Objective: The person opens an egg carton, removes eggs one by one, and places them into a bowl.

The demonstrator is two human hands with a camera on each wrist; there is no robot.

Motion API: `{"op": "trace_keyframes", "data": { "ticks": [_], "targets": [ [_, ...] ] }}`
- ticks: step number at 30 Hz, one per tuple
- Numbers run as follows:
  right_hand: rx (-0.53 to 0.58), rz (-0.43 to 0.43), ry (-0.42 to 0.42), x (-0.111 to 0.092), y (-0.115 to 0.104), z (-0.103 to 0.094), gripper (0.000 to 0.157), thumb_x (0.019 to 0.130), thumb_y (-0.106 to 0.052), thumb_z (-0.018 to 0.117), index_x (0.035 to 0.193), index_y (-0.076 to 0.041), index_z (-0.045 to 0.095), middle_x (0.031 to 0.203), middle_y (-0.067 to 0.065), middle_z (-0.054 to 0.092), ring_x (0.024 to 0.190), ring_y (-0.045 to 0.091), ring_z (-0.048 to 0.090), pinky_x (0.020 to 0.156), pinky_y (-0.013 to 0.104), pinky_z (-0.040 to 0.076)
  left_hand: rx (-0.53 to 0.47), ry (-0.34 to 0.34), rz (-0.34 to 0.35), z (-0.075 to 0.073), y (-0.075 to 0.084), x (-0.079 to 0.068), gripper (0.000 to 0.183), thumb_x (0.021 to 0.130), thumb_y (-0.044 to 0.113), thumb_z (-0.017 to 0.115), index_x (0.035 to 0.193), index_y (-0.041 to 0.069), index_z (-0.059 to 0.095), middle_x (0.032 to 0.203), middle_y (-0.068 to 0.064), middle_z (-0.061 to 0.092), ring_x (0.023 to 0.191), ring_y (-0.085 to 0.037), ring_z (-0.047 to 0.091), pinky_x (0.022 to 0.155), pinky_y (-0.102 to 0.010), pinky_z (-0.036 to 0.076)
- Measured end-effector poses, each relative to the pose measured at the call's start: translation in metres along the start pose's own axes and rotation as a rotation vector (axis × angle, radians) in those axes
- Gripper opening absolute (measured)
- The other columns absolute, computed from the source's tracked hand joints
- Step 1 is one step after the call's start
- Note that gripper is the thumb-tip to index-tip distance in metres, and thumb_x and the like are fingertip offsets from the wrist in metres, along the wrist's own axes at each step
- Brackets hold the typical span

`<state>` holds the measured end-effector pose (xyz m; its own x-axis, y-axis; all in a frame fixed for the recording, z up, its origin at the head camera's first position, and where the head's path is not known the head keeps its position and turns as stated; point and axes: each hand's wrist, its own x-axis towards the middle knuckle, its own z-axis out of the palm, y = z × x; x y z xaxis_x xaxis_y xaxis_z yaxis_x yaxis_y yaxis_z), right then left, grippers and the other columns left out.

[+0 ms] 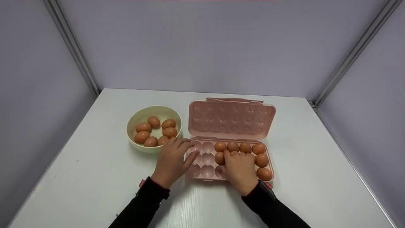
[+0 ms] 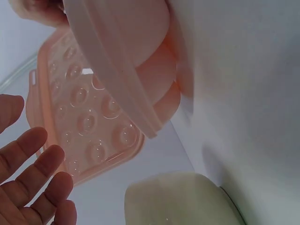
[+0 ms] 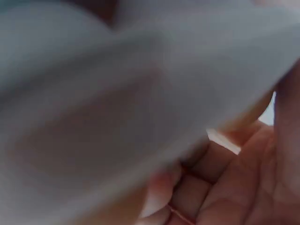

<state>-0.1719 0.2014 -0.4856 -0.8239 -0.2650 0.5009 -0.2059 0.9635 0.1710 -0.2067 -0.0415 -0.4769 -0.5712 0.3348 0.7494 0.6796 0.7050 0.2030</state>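
Observation:
A pink egg carton [image 1: 208,171] lies open, its dimpled lid [image 1: 232,119] raised at the back. Brown eggs [image 1: 220,146] fill most visible cups on the right side; the two left columns hold none. My right hand [image 1: 241,169] reaches down into the carton with curled fingers, gripping an egg [image 1: 234,153] that is mostly hidden beneath it. Spread and holding nothing, my left hand [image 1: 172,158] hovers between the carton's left edge and a pale green bowl [image 1: 133,139]. Its loosely bent fingers [image 2: 35,176] show in the left wrist view.
Several brown eggs [image 1: 143,127] lie in the bowl, left of the carton. White table surface [image 1: 79,171] surrounds both containers. Grey panels [image 1: 202,47] with metal corner posts [image 1: 74,47] enclose the back and sides.

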Motion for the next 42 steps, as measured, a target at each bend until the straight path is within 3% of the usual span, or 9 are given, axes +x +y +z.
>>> {"op": "trace_keyframes", "data": {
  "ticks": [5,10,17,24,27,30,36,39,42],
  "targets": [
    [0.031,0.026,-0.121,0.009,0.003,-0.003,0.045,0.078,-0.055,0.085,0.089,-0.014,0.072,0.065,0.006,0.062,0.068,0.032,0.064,0.057,0.048,0.048,-0.021,0.015,0.031,0.005,0.001,0.001,0.024,0.091,0.030,0.084,0.108,0.015,0.077,0.109,-0.002,0.077,0.103,-0.025,0.068,0.089,-0.042,0.053],
    [0.038,0.022,-0.115,0.019,0.007,0.000,0.046,0.086,-0.057,0.080,0.073,-0.014,0.068,0.056,0.005,0.056,0.063,0.033,0.062,0.051,0.048,0.047,-0.029,0.015,0.051,0.010,0.002,0.004,0.020,0.093,0.030,0.082,0.108,0.017,0.077,0.112,0.001,0.078,0.107,-0.025,0.070,0.091,-0.041,0.055],
    [0.019,0.072,-0.171,0.028,0.001,0.003,0.054,0.090,-0.061,0.075,0.066,-0.014,0.063,0.057,0.006,0.055,0.058,0.032,0.057,0.038,0.047,0.043,-0.028,-0.005,0.027,0.011,0.003,0.001,0.026,0.092,0.030,0.083,0.111,0.015,0.076,0.113,-0.001,0.078,0.106,-0.025,0.069,0.092,-0.042,0.056],
    [0.065,0.139,-0.227,0.031,-0.001,0.004,0.052,0.088,-0.053,0.071,0.055,-0.017,0.056,0.062,0.008,0.061,0.057,0.032,0.061,0.039,0.047,0.043,-0.035,-0.005,0.026,0.012,0.005,0.000,0.029,0.092,0.030,0.083,0.116,0.015,0.075,0.116,-0.003,0.078,0.108,-0.025,0.070,0.094,-0.043,0.057],
    [0.185,0.175,-0.202,0.030,0.005,0.001,0.045,0.087,-0.049,0.070,0.058,-0.016,0.059,0.059,0.005,0.057,0.053,0.029,0.057,0.038,0.041,0.037,-0.045,0.005,0.038,0.012,0.008,0.000,0.029,0.092,0.031,0.083,0.115,0.015,0.075,0.115,-0.003,0.078,0.106,-0.025,0.069,0.093,-0.043,0.058],
    [0.368,0.202,-0.184,0.026,0.017,-0.009,0.035,0.089,-0.045,0.070,0.074,-0.013,0.070,0.055,0.000,0.050,0.050,0.021,0.050,0.041,0.033,0.032,-0.086,0.000,0.063,0.010,0.014,0.002,0.037,0.090,0.035,0.085,0.120,0.016,0.074,0.117,-0.001,0.077,0.107,-0.022,0.070,0.096,-0.041,0.058],
    [0.924,0.268,-0.245,0.013,0.032,-0.040,0.027,0.099,-0.041,0.073,0.087,-0.017,0.077,0.071,-0.007,0.059,0.065,0.007,0.051,0.057,0.023,0.039,-0.286,-0.060,0.161,0.004,0.041,0.003,0.073,0.082,0.039,0.092,0.143,0.010,0.065,0.138,-0.007,0.069,0.128,-0.021,0.067,0.108,-0.036,0.057],
    [1.174,0.238,-0.297,0.005,0.031,-0.044,0.028,0.104,-0.034,0.070,0.087,-0.013,0.077,0.079,-0.005,0.063,0.066,0.005,0.051,0.061,0.020,0.041,-0.320,-0.071,0.193,0.003,0.057,0.001,0.072,0.084,0.035,0.091,0.146,0.010,0.063,0.142,-0.010,0.067,0.129,-0.022,0.067,0.106,-0.032,0.058],
    [1.309,0.194,-0.335,-0.001,0.030,-0.040,0.031,0.107,-0.029,0.065,0.087,-0.008,0.075,0.081,-0.004,0.061,0.066,0.004,0.050,0.062,0.020,0.042,-0.316,-0.054,0.189,0.005,0.066,-0.001,0.064,0.088,0.028,0.089,0.143,0.010,0.064,0.138,-0.010,0.069,0.123,-0.021,0.071,0.100,-0.028,0.060]
  ]
}}
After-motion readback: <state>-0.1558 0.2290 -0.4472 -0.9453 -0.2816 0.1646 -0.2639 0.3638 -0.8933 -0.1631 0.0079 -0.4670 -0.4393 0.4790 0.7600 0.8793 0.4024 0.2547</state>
